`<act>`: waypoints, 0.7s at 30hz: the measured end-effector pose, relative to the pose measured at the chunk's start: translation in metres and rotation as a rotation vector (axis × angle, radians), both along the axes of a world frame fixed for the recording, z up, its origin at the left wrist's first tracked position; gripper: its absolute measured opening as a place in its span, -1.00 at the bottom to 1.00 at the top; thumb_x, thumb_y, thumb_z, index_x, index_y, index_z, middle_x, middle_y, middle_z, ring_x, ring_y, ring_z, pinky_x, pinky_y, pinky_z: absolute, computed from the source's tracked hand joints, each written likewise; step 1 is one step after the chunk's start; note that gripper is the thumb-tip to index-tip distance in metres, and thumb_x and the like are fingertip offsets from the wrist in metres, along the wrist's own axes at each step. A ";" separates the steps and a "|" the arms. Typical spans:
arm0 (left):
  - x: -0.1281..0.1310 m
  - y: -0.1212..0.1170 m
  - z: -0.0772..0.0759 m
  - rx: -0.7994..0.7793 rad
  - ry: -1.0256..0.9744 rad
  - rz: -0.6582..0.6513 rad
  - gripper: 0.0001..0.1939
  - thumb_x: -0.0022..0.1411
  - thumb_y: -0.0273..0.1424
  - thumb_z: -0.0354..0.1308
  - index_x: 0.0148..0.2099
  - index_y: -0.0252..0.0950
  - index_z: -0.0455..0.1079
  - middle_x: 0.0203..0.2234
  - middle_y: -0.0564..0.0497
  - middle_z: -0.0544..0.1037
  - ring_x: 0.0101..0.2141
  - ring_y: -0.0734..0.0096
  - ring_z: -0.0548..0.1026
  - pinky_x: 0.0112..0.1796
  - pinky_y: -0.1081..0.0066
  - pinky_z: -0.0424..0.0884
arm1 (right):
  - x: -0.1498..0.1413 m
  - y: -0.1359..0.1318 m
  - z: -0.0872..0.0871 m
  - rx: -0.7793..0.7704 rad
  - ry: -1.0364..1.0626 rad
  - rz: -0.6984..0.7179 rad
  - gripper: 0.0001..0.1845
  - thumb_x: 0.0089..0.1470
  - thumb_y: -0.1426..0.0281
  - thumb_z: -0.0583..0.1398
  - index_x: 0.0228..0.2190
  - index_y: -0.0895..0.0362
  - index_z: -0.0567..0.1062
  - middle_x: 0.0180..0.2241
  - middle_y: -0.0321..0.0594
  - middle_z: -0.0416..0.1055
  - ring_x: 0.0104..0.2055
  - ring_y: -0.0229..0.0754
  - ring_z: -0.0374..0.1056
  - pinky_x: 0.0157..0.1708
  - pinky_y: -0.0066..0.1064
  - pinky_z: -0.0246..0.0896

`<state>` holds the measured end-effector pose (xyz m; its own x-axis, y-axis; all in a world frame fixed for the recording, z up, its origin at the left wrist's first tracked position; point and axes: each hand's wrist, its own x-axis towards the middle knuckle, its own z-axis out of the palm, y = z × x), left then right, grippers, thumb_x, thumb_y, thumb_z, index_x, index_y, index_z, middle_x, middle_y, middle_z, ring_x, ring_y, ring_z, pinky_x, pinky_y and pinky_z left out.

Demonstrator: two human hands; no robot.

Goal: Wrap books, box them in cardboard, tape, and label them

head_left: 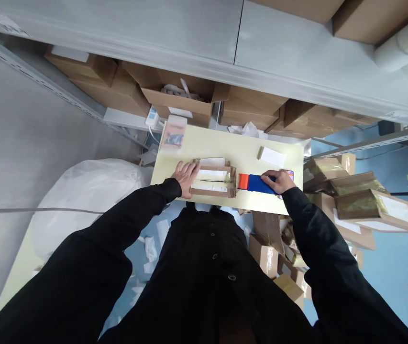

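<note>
A long cardboard box (213, 179) with white labels and clear tape lies on the pale table (225, 141). My left hand (186, 178) lies over the box's left end, fingers spread and pressed on it. Off the box's right end, a flat blue piece with an orange end (260, 183) points toward the box, its orange tip at or nearly at the taped end. My right hand (279, 181) has its fingers closed on the blue part; its exact kind I cannot make out. A phone with a lit screen (290, 175) is partly hidden beneath my right hand.
A small white box (271, 156) lies at the table's back right, and a pink-and-white packet (174, 133) at the back left. Cardboard boxes (379, 208) pile up at right. Shelving (189, 43) with cartons stands behind. A big white bag (85, 200) sits at left.
</note>
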<state>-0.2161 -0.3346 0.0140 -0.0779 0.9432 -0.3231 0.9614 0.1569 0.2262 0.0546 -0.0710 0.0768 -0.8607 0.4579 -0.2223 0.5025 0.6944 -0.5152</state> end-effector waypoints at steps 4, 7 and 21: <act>0.007 0.004 0.001 -0.006 0.029 -0.024 0.25 -0.30 -0.23 0.27 0.34 -0.56 -0.30 0.28 -0.44 -0.12 0.25 -0.19 -0.13 0.17 -0.07 -0.47 | 0.013 0.011 -0.023 -0.068 -0.005 -0.033 -0.60 0.08 0.14 0.08 -0.39 0.17 0.56 -0.41 -0.13 0.55 -0.37 -0.12 0.45 -0.33 -0.35 0.29; 0.028 0.021 0.002 0.021 -0.010 -0.006 0.30 -0.29 -0.10 0.29 0.35 -0.54 -0.31 0.30 -0.46 -0.22 0.26 -0.24 -0.20 0.15 -0.12 -0.49 | 0.011 0.009 -0.037 -0.115 0.034 -0.039 -0.60 0.10 0.15 0.07 -0.39 0.19 0.56 -0.42 -0.14 0.55 -0.39 -0.13 0.45 -0.34 -0.38 0.28; 0.075 0.069 -0.010 0.152 -0.166 -0.027 0.08 -0.15 -0.10 0.18 0.34 -0.46 -0.13 0.19 -0.35 0.10 0.15 -0.17 0.04 0.14 -0.08 -0.28 | 0.031 0.024 -0.049 -0.196 0.061 0.010 -0.56 0.12 0.14 0.05 -0.37 0.21 0.57 -0.44 -0.14 0.54 -0.43 -0.17 0.42 -0.40 -0.42 0.24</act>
